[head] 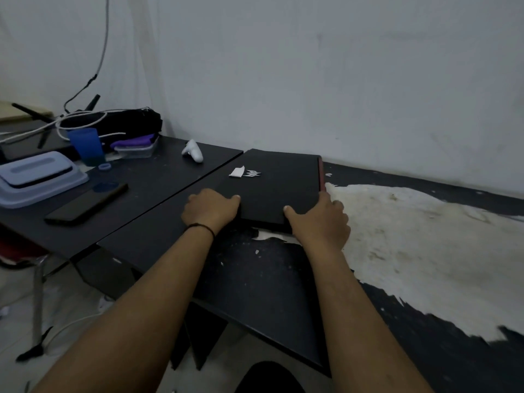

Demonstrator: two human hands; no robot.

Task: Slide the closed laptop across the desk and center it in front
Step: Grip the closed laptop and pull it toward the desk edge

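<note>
Against the pale wall, our black desk (158, 222) carries the closed laptop (276, 188) near its far edge, our left hand (211, 208) and right hand (319, 221) gripping its near corners, and peeled patches could snag it.

Both bare forearms reach forward, left hand (210, 207) and right hand (319, 222) palm-down, fingers (326, 198) curled, thumbs pointing inward.

One laptop (276, 185), two hands — left (211, 208), right (319, 222). One phone (86, 204), one cup (85, 146) (blue), two lidded boxes (37, 180) (136, 148).
</note>
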